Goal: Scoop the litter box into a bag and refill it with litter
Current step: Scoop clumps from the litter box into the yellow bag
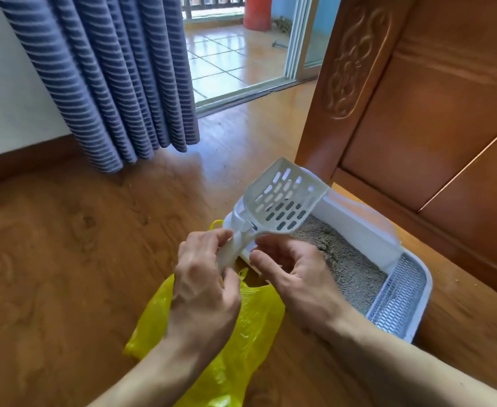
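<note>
Left grip (204, 277) curled round the scoop (279, 201) handle; right hand (288, 268) steadies its neck, fingers loosely bent. Scoop empty, raised over litter box (400, 292); yellow bag (241, 333) on floor beneath hands. Advice: dig shallow, shake to sieve, keep level across to bag.

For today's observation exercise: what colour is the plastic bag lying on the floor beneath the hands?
Yellow. The plastic bag shows best in the head view.

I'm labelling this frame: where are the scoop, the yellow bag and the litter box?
scoop (282, 201): head view, on its slotted blade.
yellow bag (250, 333): head view, on its crinkled side by the left wrist.
litter box (359, 227): head view, on its white far wall.
</note>
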